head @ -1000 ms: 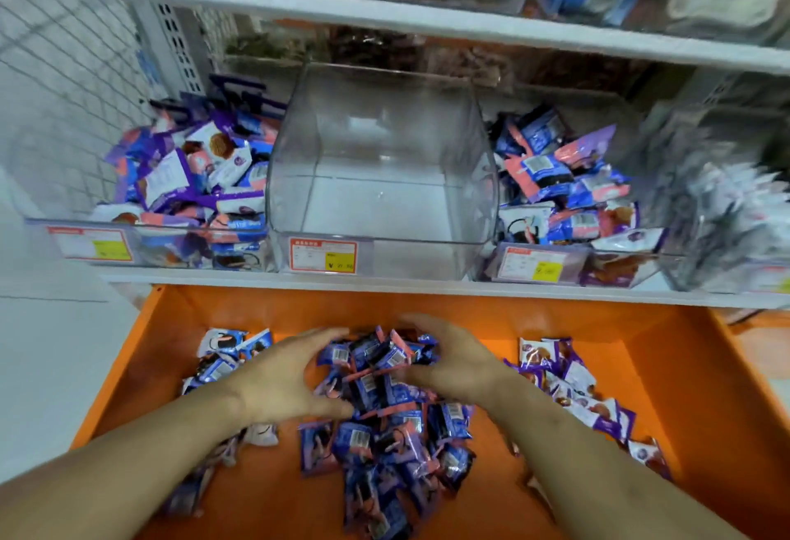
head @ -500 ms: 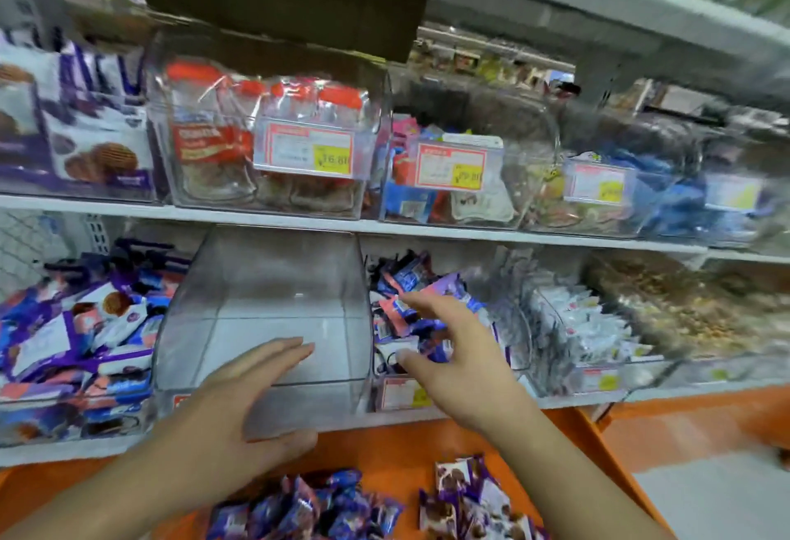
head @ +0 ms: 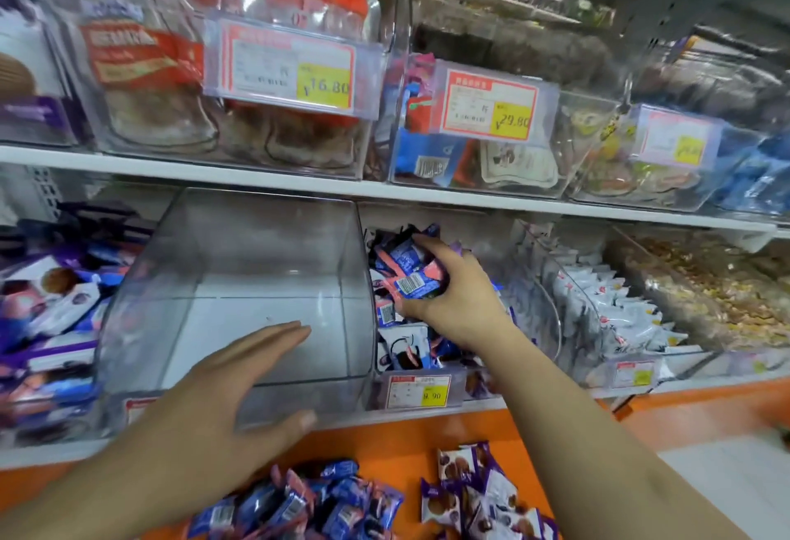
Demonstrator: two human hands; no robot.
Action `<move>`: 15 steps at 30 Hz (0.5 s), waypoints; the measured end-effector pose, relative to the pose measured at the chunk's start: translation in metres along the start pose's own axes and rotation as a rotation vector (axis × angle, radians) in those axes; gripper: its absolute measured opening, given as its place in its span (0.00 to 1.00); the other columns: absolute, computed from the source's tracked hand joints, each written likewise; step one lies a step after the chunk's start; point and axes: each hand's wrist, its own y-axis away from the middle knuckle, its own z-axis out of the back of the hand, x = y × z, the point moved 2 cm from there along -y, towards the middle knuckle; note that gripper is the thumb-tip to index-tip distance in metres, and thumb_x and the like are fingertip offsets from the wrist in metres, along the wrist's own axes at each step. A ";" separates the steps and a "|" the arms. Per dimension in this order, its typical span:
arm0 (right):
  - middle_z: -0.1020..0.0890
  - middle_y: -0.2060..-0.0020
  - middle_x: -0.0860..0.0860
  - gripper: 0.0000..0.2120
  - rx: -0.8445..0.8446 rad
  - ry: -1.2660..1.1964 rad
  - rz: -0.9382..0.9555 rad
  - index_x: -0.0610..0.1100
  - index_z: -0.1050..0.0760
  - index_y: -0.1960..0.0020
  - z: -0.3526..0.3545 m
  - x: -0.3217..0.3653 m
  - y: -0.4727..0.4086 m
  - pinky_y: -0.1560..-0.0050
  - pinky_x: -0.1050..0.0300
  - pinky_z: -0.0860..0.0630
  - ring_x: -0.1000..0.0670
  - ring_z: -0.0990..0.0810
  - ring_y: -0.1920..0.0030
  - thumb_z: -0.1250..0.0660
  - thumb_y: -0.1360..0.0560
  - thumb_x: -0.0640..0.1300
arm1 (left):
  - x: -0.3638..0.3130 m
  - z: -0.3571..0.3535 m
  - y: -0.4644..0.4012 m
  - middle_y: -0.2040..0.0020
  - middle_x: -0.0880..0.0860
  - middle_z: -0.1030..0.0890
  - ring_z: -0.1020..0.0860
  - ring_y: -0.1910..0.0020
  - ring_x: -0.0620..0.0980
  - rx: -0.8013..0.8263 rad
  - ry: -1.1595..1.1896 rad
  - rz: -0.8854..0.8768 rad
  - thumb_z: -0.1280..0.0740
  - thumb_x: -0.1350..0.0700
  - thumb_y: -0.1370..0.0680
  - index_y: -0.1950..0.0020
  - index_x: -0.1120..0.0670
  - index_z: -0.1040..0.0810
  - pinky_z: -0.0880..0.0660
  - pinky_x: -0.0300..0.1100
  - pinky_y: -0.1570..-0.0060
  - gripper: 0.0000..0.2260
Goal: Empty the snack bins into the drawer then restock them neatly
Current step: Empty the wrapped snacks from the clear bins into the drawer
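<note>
Head view: the right hand (head: 453,300) is reaching into the filled snack bin (head: 421,390) at about 3 o'clock from the empty clear bin (head: 239,283), its fingers curling round a clutch of blue-and-pink packets (head: 406,270), probably to lift them out for emptying. The left hand (head: 213,402) is hovering wide, fingers straight, holding nothing, at the empty bin's front lip, seemingly to steady it. The orange drawer (head: 384,441), at 6 o'clock, is holding loose packets (head: 325,501). Price tags are reading "16.80" (head: 322,88), "29.80" (head: 511,120) and "9.90" (head: 431,395); other print is illegible.
</note>
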 end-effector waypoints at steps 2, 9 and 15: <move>0.28 0.38 0.50 0.40 -0.080 -0.018 0.021 0.65 0.28 0.27 0.005 -0.001 0.003 0.32 0.52 0.25 0.50 0.24 0.39 0.15 0.35 0.51 | -0.003 0.001 0.000 0.25 0.20 0.46 0.48 0.24 0.24 0.008 -0.017 0.008 0.37 0.24 0.30 0.24 0.23 0.46 0.44 0.35 0.25 0.36; 0.30 0.44 0.52 0.20 -0.281 -0.154 0.044 0.61 0.19 0.45 0.026 -0.004 0.016 0.44 0.52 0.19 0.55 0.22 0.47 0.16 0.32 0.46 | -0.016 0.008 0.002 0.27 0.18 0.46 0.47 0.27 0.22 0.027 0.011 0.044 0.40 0.24 0.30 0.24 0.22 0.45 0.42 0.33 0.27 0.35; 0.29 0.44 0.54 0.24 -0.292 -0.169 0.137 0.62 0.20 0.43 0.042 0.014 0.043 0.48 0.71 0.26 0.61 0.24 0.47 0.16 0.32 0.44 | -0.037 0.014 0.008 0.32 0.15 0.42 0.44 0.35 0.14 -0.037 0.021 0.033 0.35 0.33 0.24 0.27 0.27 0.35 0.38 0.25 0.39 0.25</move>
